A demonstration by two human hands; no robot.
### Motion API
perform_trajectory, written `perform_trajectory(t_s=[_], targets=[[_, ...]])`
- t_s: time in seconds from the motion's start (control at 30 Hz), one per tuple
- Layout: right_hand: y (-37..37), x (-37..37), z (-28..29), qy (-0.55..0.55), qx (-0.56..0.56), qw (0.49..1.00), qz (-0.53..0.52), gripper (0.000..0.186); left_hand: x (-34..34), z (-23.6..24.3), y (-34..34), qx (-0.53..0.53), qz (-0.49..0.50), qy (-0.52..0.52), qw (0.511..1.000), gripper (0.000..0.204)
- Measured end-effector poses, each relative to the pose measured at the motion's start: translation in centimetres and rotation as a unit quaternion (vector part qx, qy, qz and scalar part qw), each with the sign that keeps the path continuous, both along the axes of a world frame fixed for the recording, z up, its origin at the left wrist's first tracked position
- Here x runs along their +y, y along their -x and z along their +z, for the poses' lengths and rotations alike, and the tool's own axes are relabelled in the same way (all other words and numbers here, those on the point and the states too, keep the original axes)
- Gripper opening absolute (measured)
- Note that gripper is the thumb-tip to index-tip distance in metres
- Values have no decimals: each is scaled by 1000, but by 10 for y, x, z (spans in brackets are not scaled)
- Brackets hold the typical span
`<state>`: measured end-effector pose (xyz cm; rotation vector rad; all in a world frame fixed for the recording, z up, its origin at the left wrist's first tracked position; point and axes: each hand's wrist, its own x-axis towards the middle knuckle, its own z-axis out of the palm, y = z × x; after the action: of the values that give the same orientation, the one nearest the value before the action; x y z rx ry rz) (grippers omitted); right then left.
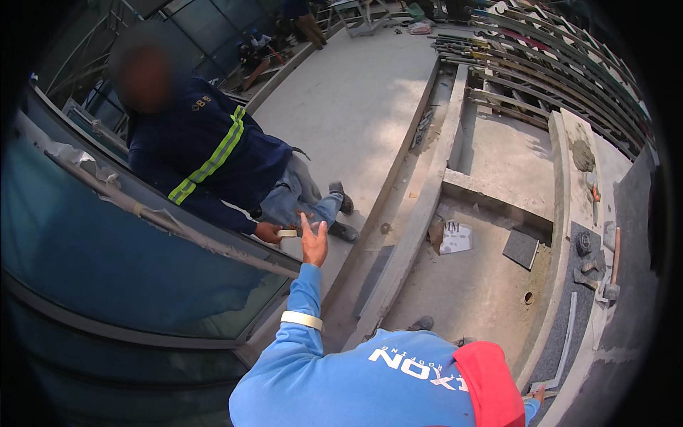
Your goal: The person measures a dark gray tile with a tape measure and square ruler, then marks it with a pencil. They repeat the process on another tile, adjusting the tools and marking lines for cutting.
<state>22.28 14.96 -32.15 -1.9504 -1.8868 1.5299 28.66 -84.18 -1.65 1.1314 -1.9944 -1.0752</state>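
My left hand (314, 243) reaches forward with its index finger stretched out and holds nothing I can see. A pale tape roll (302, 320) sits around my left forearm like a cuff. Just beyond my fingers, a co-worker's hand (268, 232) holds another pale tape roll (287, 233). Low on the right, my right hand (538, 393) rests by the near end of a thin pale metal strip (567, 334) on a dark stone slab (548, 356). Only part of that hand shows, and its grip is hidden.
The co-worker (213, 142) stands at the left beside a glass panel (128, 249). Sunken concrete troughs with raised ledges (420, 235) run ahead. On the right lie a mallet (615, 267) and a hammer (589, 280). A dark tile (521, 249) and stacked metal poles (548, 57) lie farther off.
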Motion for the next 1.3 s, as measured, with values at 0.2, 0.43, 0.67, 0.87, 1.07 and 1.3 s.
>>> perform_trajectory(t_s=[0.2, 0.43, 0.67, 0.87, 1.07, 1.3], targets=[[-10, -14, 7, -27, 11, 999, -29, 53, 11, -16, 22, 41, -58, 9, 997, 78], [-13, -57, 7, -18, 216, 964, -153, 33, 85, -84, 107, -54, -179, -97, 978, 70], [-14, -75, 48, -45, 140, 985, -86, 48, 285, -135, 208, -122, -523, -123, 834, 65], [-22, -86, 75, 19, 193, 977, -94, 83, 425, -144, 245, -215, -723, 93, 651, 63], [-25, -80, 58, 49, 198, 975, -93, 106, 524, -132, 302, -202, -767, 156, 588, 52], [-24, -79, 82, 51, 139, 982, -119, 44, 624, -119, 404, -84, -813, 254, 517, 41]])
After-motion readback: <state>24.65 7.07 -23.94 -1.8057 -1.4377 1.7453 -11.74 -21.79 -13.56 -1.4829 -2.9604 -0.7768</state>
